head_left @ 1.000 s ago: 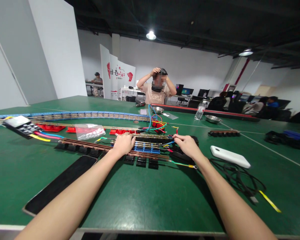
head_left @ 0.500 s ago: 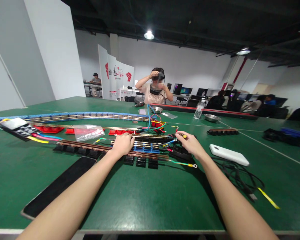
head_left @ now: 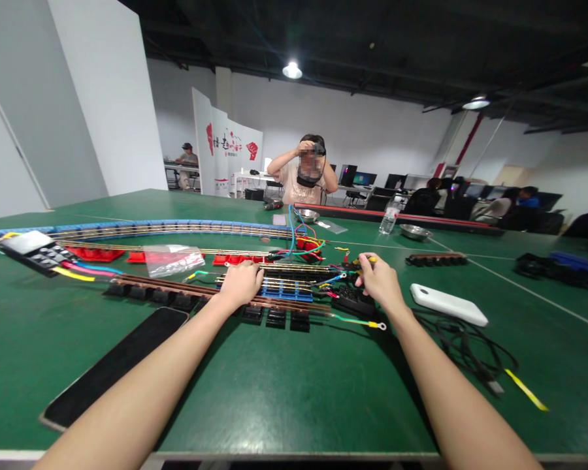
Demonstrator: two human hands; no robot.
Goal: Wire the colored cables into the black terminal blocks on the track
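My left hand [head_left: 241, 284] is curled over a black conductor rail [head_left: 296, 268] with thin brass-coloured strips. Its fingertips are hidden behind the hand. Just in front of that rail lies a short rail in blue holders [head_left: 287, 288], and nearer still a copper-coloured rail on black holders [head_left: 277, 316]. My right hand [head_left: 379, 281] is closed in a pinch beside the black rail's right end. Between its fingertips shows a small yellow piece [head_left: 371, 259], too small to name. Under this hand, a black box-like part [head_left: 353, 301] sits among loose wires with ring terminals [head_left: 382, 326].
A black phone [head_left: 120, 365] lies at the left front. To the right are a white power bank [head_left: 448, 304] and a tangled black cable [head_left: 470, 346]. Farther back stand a water bottle [head_left: 390, 217] and a metal bowl [head_left: 415, 232]. Another person [head_left: 306, 173] sits opposite.
My right hand has shifted slightly right and turned, with the yellow piece now higher at its fingertips. My left hand stays in place. The person opposite has brought both hands up to their headgear.
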